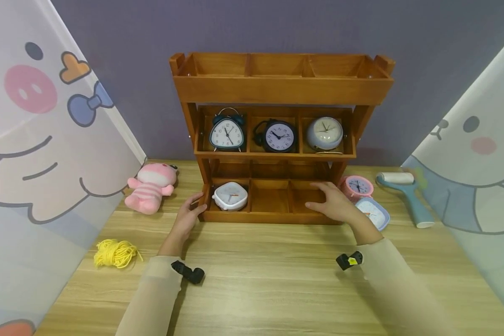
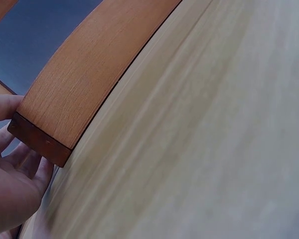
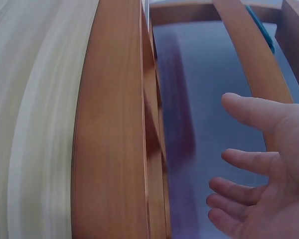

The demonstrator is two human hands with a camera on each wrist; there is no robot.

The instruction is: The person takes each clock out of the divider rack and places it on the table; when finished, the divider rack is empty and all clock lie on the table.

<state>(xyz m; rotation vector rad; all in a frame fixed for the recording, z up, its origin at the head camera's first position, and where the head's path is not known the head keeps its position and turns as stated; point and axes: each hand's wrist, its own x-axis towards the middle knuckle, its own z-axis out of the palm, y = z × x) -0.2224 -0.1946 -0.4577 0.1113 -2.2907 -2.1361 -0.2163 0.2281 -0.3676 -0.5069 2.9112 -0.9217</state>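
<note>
A brown wooden shelf [image 1: 277, 91] with three tiers stands against the back wall. My left hand [image 1: 188, 215] grips the left end of its bottom tier, thumb and fingers either side of the corner in the left wrist view. A white alarm clock [image 1: 230, 196] sits in the bottom left compartment beside that hand. Over the bottom right compartment [image 1: 304, 196] hovers my right hand [image 1: 333, 201], its fingers spread with nothing between them. On the middle tier stand a dark green twin-bell clock [image 1: 227, 134], a black clock [image 1: 278, 136] and a round pale clock [image 1: 325, 132].
Right of the shelf are a pink clock [image 1: 358, 186], a light blue clock [image 1: 374, 213] and a lint roller [image 1: 409, 196]. On the left lie a pink plush toy [image 1: 150, 187] and a bundle of yellow cord [image 1: 115, 253]. Printed panels flank the wooden table [image 1: 260, 280].
</note>
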